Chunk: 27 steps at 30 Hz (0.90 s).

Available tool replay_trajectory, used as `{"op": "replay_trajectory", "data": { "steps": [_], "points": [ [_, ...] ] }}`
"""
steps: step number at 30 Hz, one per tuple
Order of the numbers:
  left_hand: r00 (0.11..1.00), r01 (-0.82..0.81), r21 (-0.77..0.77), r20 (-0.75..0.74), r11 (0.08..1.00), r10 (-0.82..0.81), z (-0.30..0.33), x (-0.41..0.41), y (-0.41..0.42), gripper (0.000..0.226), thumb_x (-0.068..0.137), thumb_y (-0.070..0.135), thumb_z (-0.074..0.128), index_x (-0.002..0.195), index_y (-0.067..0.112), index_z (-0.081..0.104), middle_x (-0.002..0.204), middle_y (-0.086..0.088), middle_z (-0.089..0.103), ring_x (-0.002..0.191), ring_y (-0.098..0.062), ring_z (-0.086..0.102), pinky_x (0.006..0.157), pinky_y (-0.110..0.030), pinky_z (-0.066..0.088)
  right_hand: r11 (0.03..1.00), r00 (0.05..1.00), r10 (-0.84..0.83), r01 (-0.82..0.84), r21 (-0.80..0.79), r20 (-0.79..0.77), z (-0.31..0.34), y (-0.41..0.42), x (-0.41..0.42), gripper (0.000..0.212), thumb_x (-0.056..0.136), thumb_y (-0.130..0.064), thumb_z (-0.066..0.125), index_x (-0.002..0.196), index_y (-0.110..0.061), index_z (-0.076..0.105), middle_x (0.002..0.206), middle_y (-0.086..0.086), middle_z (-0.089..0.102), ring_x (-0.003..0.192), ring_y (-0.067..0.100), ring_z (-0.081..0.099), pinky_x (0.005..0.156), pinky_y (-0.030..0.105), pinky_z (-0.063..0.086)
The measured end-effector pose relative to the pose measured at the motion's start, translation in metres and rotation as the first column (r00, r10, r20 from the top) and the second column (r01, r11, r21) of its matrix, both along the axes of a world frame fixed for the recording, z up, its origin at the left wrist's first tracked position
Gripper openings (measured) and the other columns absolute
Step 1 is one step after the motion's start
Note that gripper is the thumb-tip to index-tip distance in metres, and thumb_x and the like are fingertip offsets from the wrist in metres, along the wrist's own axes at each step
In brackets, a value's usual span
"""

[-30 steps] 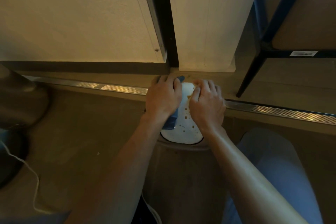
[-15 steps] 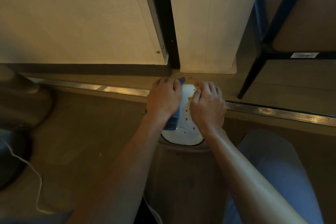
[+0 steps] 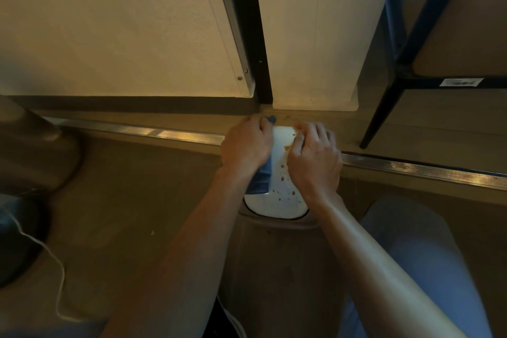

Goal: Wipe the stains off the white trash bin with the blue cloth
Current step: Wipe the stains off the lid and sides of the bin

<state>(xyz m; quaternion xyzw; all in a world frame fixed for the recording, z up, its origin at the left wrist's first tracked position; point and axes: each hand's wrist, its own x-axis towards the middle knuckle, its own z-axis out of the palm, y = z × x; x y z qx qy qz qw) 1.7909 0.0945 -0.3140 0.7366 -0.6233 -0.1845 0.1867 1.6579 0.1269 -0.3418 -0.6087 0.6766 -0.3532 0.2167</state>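
Pressing the blue cloth flat under the left hand, a person steadies the white trash bin; the empty right hand risks smearing the wet brown stains beside it.

Left hand covers most of the blue cloth; only a corner at 12 o'clock of the hand and a flap at 6 o'clock show. Grip on the cloth can't be confirmed, fingers curl out of sight. Right hand hides the 3 o'clock side of the white trash bin lid; stains under both palms unreadable. Bin body below the lid is dim, surface detail lost. Chair cut off by top and right edges; its label too blurred to read. Dark object at 9 o'clock clipped by left edge, unidentifiable.
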Motion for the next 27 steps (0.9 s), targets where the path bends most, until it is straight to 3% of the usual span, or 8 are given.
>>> {"op": "replay_trajectory", "data": {
  "steps": [2,6,11,14,17,20,23,27],
  "points": [
    [0.99,0.107,-0.113,0.102,0.988,-0.096,-0.006,-0.006,0.018,0.038,0.109,0.038,0.029,0.121,0.023,0.062,0.118,0.0,0.064,0.119,-0.025,0.056,0.096,-0.045,0.048,1.0,1.0,-0.003,0.003,-0.001,-0.002,0.0,0.001,0.0,0.04,0.101,-0.035,0.031,0.124,-0.023,0.061,0.122,-0.004,0.06,0.119,0.016,0.052,0.096,0.047,0.049],
    [0.966,0.258,-0.281,0.107,0.924,-0.237,-0.026,0.01,0.063,0.045,0.111,0.035,0.032,0.152,0.024,0.045,0.16,0.006,0.04,0.153,-0.014,0.027,0.126,-0.039,0.02,1.0,1.0,0.006,-0.006,-0.004,0.012,0.001,0.002,-0.002,0.04,0.101,-0.036,0.031,0.125,-0.023,0.06,0.123,-0.004,0.059,0.118,0.015,0.051,0.096,0.046,0.049],
    [0.979,0.018,-0.152,-0.198,0.988,-0.048,-0.023,0.022,0.045,0.038,0.11,0.044,0.031,0.143,0.033,0.046,0.146,0.009,0.044,0.124,-0.009,0.051,0.098,-0.033,0.046,1.0,1.0,0.019,-0.019,0.011,0.007,0.002,0.001,-0.002,0.037,0.102,-0.033,0.034,0.126,-0.021,0.06,0.125,-0.003,0.059,0.12,0.016,0.051,0.098,0.048,0.048],
    [0.989,-0.038,-0.042,-0.144,0.998,0.032,-0.008,0.009,0.01,0.037,0.109,0.041,0.03,0.125,0.025,0.059,0.12,0.001,0.059,0.104,-0.018,0.06,0.084,-0.038,0.048,1.0,1.0,0.019,-0.019,0.008,0.011,0.002,0.002,-0.002,0.036,0.102,-0.032,0.035,0.125,-0.021,0.061,0.124,-0.004,0.059,0.12,0.015,0.051,0.098,0.048,0.048],
    [0.995,0.082,-0.172,0.068,0.982,-0.071,-0.012,-0.004,0.026,0.042,0.109,0.04,0.026,0.132,0.024,0.058,0.132,0.0,0.06,0.128,-0.022,0.051,0.104,-0.041,0.045,1.0,1.0,0.01,-0.01,0.001,0.009,0.001,0.001,-0.002,0.037,0.102,-0.032,0.034,0.127,-0.022,0.061,0.124,-0.005,0.06,0.121,0.015,0.051,0.098,0.047,0.049],
    [0.971,0.198,-0.257,0.181,0.946,-0.154,-0.029,-0.004,0.072,0.052,0.11,0.045,0.021,0.154,0.027,0.042,0.163,0.004,0.036,0.155,-0.024,0.023,0.126,-0.041,0.018,1.0,1.0,0.01,-0.01,-0.007,0.019,0.0,0.001,-0.002,0.037,0.102,-0.033,0.033,0.125,-0.022,0.06,0.123,-0.004,0.06,0.12,0.015,0.052,0.096,0.047,0.049],
    [0.978,0.196,-0.281,0.122,0.939,-0.167,-0.047,0.01,0.1,0.052,0.11,0.043,0.026,0.158,0.023,0.037,0.169,0.001,0.025,0.158,-0.029,0.016,0.127,-0.05,0.018,1.0,1.0,0.008,-0.008,-0.009,0.006,0.001,0.002,-0.001,0.037,0.101,-0.035,0.033,0.121,-0.022,0.06,0.121,-0.003,0.06,0.117,0.016,0.052,0.095,0.045,0.049],
    [0.992,-0.033,-0.272,-0.127,0.962,-0.002,-0.036,0.011,0.077,0.047,0.111,0.041,0.028,0.155,0.028,0.037,0.164,0.008,0.03,0.155,-0.018,0.02,0.122,-0.049,0.031,1.0,1.0,0.017,-0.017,-0.007,0.013,0.003,0.002,-0.003,0.035,0.102,-0.034,0.035,0.124,-0.022,0.06,0.123,-0.003,0.059,0.12,0.017,0.05,0.097,0.043,0.045]
  ]
}}
